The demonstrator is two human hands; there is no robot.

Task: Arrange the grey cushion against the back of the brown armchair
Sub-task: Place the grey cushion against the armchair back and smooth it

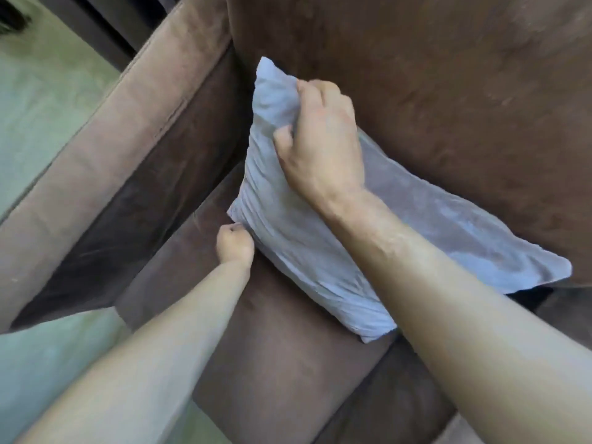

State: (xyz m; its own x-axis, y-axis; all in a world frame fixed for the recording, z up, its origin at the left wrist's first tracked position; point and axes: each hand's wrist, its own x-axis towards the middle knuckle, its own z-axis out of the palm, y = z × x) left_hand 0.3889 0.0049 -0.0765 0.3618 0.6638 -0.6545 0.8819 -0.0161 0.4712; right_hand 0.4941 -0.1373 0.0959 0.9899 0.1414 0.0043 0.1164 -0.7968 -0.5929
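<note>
A grey cushion (442, 225) leans against the backrest of the brown armchair (432, 75), its lower edge resting on the seat. My right hand (320, 142) pinches the fabric near the cushion's upper left corner. Lower down, my left hand (235, 243) is closed at the cushion's lower left corner, touching its edge; whether it grips the fabric cannot be made out. My right forearm crosses the middle of the cushion and hides part of it.
The armchair's left armrest (105, 155) runs diagonally beside the seat (288, 363). Pale green floor (38, 100) lies to the left, and a dark piece of furniture (96, 20) stands at the top left.
</note>
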